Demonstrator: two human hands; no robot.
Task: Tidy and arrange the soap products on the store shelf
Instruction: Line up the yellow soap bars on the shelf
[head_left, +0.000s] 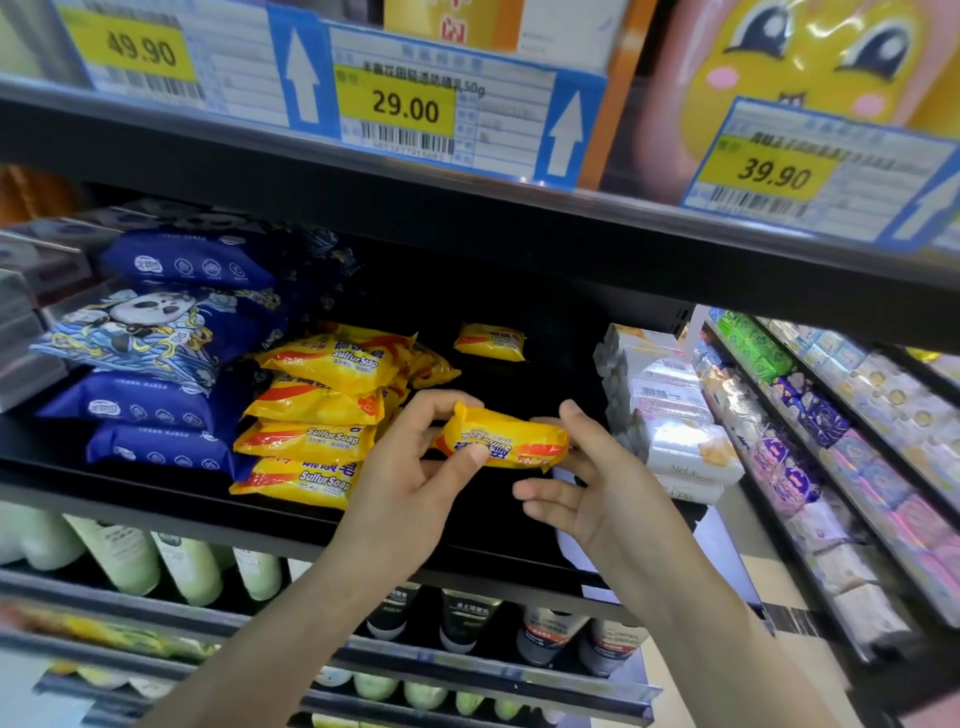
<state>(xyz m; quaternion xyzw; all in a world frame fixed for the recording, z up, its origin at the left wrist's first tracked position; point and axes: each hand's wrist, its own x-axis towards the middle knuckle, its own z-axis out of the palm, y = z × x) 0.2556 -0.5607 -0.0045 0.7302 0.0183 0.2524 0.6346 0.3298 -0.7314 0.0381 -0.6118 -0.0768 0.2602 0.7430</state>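
Observation:
I hold one yellow sulfur soap packet (506, 439) in front of the black middle shelf (156, 499). My left hand (415, 478) pinches its left end between thumb and fingers. My right hand (592, 478) touches its right end with the fingertips, the lower fingers spread. To the left of the held packet stands a stack of yellow sulfur soap packets (317, 426). A single yellow packet (491, 340) lies alone at the back of the shelf.
Blue wipe packs (156, 338) are piled left of the yellow stack. White soap boxes (670, 410) are stacked on the right. Price tags (405, 109) hang on the shelf above. Bottles (192, 571) and tubes fill the shelves below. Another aisle shelf runs along the right.

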